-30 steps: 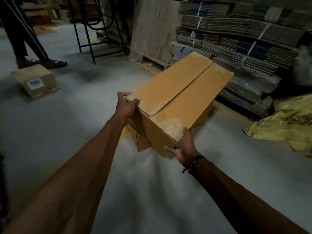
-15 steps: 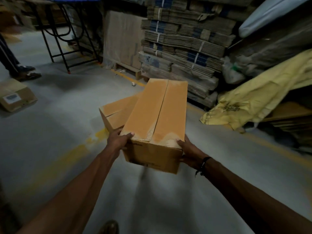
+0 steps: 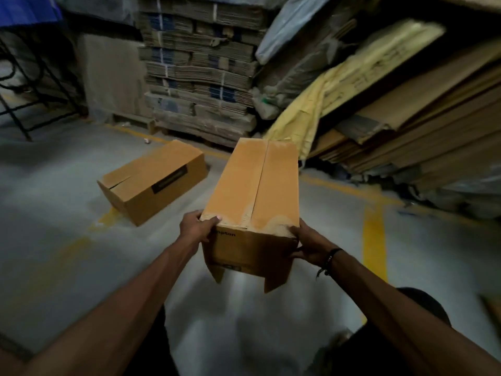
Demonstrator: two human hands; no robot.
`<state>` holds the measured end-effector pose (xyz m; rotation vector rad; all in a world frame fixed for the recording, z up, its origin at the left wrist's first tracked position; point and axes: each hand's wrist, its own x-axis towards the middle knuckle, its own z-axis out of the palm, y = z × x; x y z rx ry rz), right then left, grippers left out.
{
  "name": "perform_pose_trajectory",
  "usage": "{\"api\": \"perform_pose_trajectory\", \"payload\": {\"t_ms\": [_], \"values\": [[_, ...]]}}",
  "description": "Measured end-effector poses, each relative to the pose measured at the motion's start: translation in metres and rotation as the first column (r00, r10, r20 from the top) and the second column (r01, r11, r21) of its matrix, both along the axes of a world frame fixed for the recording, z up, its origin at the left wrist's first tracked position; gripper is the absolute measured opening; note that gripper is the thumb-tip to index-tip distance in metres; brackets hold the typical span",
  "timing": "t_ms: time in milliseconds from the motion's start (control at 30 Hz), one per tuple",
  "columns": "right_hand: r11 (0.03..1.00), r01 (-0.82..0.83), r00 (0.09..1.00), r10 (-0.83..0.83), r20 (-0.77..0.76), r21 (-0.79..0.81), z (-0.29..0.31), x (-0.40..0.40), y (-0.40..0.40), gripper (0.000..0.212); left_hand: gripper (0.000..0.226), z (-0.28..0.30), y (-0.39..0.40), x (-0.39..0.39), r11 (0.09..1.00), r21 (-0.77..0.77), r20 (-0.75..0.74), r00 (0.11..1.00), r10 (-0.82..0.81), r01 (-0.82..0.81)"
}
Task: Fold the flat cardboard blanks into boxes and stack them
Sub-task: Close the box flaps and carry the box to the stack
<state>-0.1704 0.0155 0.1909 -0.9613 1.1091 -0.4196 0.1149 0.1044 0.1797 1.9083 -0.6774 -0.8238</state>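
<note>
Folded box, gripped at its near corners by left hand and right hand, has swung end-on; finished box now lies beyond the left hand, awaiting stacking.

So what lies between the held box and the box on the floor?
Head view: only bare grey floor separates the held box from the floor box; they do not touch.
</note>
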Motion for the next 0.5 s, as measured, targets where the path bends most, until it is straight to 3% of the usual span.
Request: {"api": "perform_pose_trajectory", "payload": {"t_ms": [167,267,500], "values": [[0.992,0.11,0.994,-0.111,0.001,-0.065,0.013,-0.094,0.009,0.041,0.039,0.027,-0.014,-0.084,0.993,-0.026,0.048,0.992,-0.117,0.119],[0.972,0.231,0.973,-0.231,0.0,-0.039,0.013,-0.139,0.009,0.056,0.04,0.027,-0.033,-0.126,0.981,-0.032,0.045,0.981,-0.188,0.189],[0.854,0.519,0.855,-0.518,-0.026,0.047,-0.042,-0.205,-0.007,0.068,0.045,-0.027,-0.098,-0.191,0.948,0.034,-0.051,0.948,-0.315,0.317]]}}
